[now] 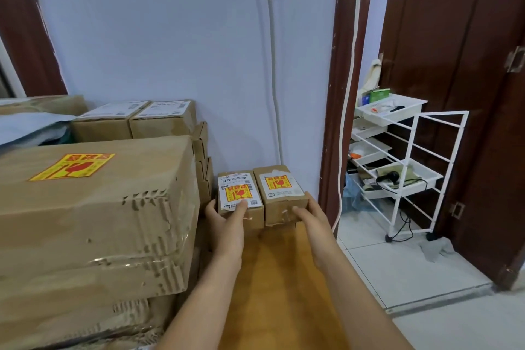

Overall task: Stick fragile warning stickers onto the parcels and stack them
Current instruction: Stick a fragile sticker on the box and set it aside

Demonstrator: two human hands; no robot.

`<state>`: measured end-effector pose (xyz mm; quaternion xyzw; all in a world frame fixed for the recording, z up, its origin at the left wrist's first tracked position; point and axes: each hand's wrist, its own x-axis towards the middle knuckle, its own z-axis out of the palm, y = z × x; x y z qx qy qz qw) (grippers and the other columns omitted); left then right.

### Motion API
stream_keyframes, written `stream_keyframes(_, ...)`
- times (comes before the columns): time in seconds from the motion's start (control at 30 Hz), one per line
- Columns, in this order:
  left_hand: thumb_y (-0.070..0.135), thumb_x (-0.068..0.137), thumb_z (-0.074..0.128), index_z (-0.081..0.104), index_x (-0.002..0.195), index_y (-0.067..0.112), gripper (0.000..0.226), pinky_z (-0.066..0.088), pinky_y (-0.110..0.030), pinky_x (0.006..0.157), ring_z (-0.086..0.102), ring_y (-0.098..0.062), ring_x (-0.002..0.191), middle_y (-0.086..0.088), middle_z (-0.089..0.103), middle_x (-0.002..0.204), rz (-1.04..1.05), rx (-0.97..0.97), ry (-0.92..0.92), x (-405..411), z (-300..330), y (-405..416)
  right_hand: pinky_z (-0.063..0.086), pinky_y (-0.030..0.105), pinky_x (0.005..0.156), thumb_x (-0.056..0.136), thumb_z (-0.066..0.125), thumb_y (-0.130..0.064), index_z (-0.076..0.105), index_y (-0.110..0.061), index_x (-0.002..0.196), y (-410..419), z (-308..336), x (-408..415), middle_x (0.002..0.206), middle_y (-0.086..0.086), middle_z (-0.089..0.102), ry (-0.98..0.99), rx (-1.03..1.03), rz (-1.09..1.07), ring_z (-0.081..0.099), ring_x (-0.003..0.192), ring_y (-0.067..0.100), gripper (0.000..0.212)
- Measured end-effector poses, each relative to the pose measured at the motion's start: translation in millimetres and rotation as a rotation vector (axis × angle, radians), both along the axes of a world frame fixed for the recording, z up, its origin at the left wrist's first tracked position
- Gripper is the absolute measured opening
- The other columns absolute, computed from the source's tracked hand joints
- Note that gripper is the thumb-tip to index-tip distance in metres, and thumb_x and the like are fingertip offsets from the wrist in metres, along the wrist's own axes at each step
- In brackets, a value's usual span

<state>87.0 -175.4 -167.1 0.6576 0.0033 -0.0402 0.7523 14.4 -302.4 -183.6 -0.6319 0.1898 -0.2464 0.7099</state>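
Lower centre: left hand [227, 221] grips labelled parcel [240, 197] | right hand [308, 217] grips stickered parcel [281, 193] | advice: seat both flush, edges aligned.

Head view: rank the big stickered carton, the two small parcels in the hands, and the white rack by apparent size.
1. Rack and big carton: unsure, the carton is nearer.
2. Small parcels, left and right: look alike.

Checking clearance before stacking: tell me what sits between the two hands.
In the head view, two small parcels side by side, left parcel and right parcel, each stickered, fill the stretch between left hand and right hand.
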Motion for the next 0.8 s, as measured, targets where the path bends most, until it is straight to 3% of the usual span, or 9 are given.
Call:
stream_keyframes(0.1, 0.033, 0.084, 0.069, 0.030, 0.140, 0.021, 0.069, 0.044, -0.047, 0.101, 0.054, -0.025, 0.116, -0.004, 0.053, 0.131, 0.086, 0.091, -0.061, -7, -5, -1, 0.032, 0.020, 0.097, 0.094, 0.056, -0.014, 0.031, -0.022, 0.147, 2, -4, -2, 0.144, -0.004, 0.037, 0.004, -0.070, -0.126, 0.036, 0.133, 0.013, 0.059)
stream_keyframes(0.17, 0.035, 0.084, 0.068, 0.026, 0.143, 0.021, 0.074, 0.040, -0.048, 0.105, 0.042, -0.025, 0.129, -0.003, 0.040, 0.144, 0.153, 0.217, -0.169, -17, -6, -2, 0.026, 0.022, 0.101, 0.090, 0.061, -0.014, 0.032, -0.020, 0.146, 4, -10, -2, 0.146, -0.001, 0.029, 0.036, -0.361, -0.267, 0.028, 0.136, 0.016, 0.064)
stream_keyframes(0.27, 0.030, 0.083, 0.067, 0.031, 0.141, 0.019, 0.069, 0.035, -0.048, 0.106, 0.021, -0.022, 0.138, 0.000, 0.021, 0.152, 0.193, 0.518, -0.425, -27, -8, -1, 0.028, 0.027, 0.103, 0.085, 0.067, -0.012, 0.042, -0.017, 0.141, 6, -18, 0, 0.143, 0.005, 0.035, 0.046, -0.839, -0.424, 0.027, 0.131, 0.020, 0.061)
stream_keyframes(0.33, 0.023, 0.081, 0.069, 0.052, 0.128, 0.017, 0.050, 0.034, -0.049, 0.107, 0.020, -0.021, 0.135, -0.005, 0.032, 0.147, 0.203, 0.713, -0.622, -25, -13, 0, 0.038, 0.039, 0.102, 0.083, 0.069, -0.012, 0.053, -0.015, 0.133, 6, -21, 3, 0.137, 0.007, 0.046, 0.027, -1.019, -0.466, 0.032, 0.125, 0.021, 0.053)
stream_keyframes(0.4, 0.018, 0.079, 0.070, 0.067, 0.111, 0.015, 0.032, 0.024, -0.053, 0.112, 0.034, -0.024, 0.129, -0.007, 0.052, 0.132, 0.216, 0.825, -0.755, -19, -16, 0, 0.042, 0.044, 0.101, 0.084, 0.068, -0.013, 0.056, -0.014, 0.131, 8, -20, 6, 0.133, 0.007, 0.052, 0.041, -1.052, -0.458, 0.038, 0.125, 0.021, 0.049)
stream_keyframes(0.43, 0.017, 0.081, 0.068, 0.067, 0.111, 0.015, 0.031, 0.018, -0.051, 0.115, 0.038, -0.024, 0.128, -0.005, 0.056, 0.129, 0.195, 0.849, -0.757, -17, -15, 0, 0.044, 0.044, 0.101, 0.085, 0.067, -0.013, 0.055, -0.013, 0.131, 9, -18, 8, 0.133, 0.007, 0.053, 0.060, -1.051, -0.445, 0.041, 0.126, 0.023, 0.048)
stream_keyframes(0.57, 0.022, 0.092, 0.056, 0.054, 0.132, 0.019, 0.040, 0.007, -0.040, 0.117, 0.030, -0.019, 0.137, 0.001, 0.046, 0.141, 0.108, 0.927, -0.724, -8, -10, 1, 0.045, 0.041, 0.100, 0.092, 0.058, -0.017, 0.048, -0.012, 0.137, 9, -15, 17, 0.144, 0.005, 0.044, 0.145, -1.092, -0.346, 0.046, 0.127, 0.025, 0.047)
stream_keyframes(0.8, 0.024, 0.095, 0.050, 0.039, 0.141, 0.023, 0.048, 0.003, -0.037, 0.118, 0.017, -0.018, 0.143, 0.003, 0.034, 0.150, 0.042, 1.075, -0.741, 10, -3, 0, 0.048, 0.036, 0.093, 0.096, 0.048, -0.026, 0.037, -0.023, 0.143, 2, 2, 29, 0.150, -0.006, 0.032, 0.347, -1.197, -0.235, 0.053, 0.118, 0.020, 0.048)
